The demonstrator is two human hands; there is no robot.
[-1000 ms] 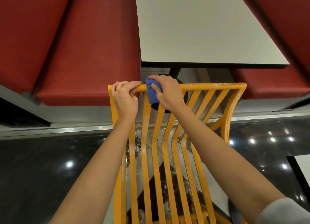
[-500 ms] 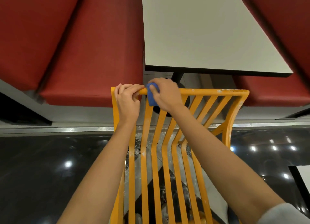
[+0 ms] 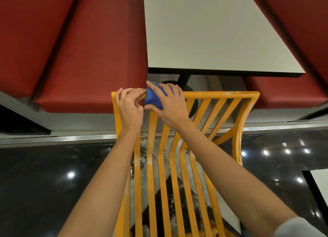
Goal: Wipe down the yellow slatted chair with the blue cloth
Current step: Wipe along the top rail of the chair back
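Note:
The yellow slatted chair [image 3: 220, 95] stands below me, its backrest top rail running left to right and its slats dropping toward the bottom of the view. My right hand [image 3: 171, 105] presses a bunched blue cloth [image 3: 153, 98] around the top rail near its left end. Right beside the cloth, my left hand [image 3: 130, 106] grips the rail's left corner, fingers curled over it and touching the cloth. White smears dot the right part of the rail and some slats.
A white table [image 3: 213, 32] with a dark edge sits just beyond the chair on a black post. Red padded benches [image 3: 79, 50] flank it left and right. Glossy dark floor [image 3: 44, 183] with light reflections lies on both sides; another table corner [image 3: 319, 180] shows at right.
My right hand has slid the blue cloth leftward along the top rail until it meets my left hand, which stays on the corner. The view has shifted closer.

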